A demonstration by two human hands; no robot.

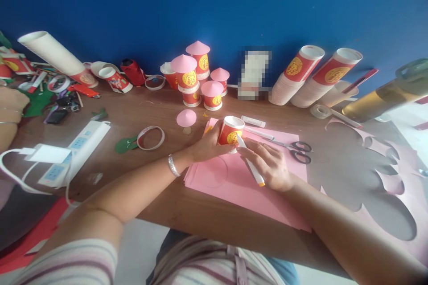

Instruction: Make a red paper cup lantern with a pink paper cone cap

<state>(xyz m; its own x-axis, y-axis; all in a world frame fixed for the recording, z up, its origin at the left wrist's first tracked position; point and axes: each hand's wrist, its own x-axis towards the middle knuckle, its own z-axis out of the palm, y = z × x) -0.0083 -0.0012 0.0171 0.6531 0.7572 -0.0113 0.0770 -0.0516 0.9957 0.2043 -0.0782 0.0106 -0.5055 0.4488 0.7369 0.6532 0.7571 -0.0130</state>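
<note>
- Our left hand (207, 144) holds the cup (228, 131) over the pink paper (217, 193).
- Our right hand (272, 164) grips the pen (251, 161), tip by the cup.
- We should hold still and press softly.

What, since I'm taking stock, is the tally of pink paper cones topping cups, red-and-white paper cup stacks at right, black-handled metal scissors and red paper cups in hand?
Pink cones topping cups: 4
Cup stacks at right: 2
Scissors: 1
Red paper cup in left hand: 1
Total: 8
</note>
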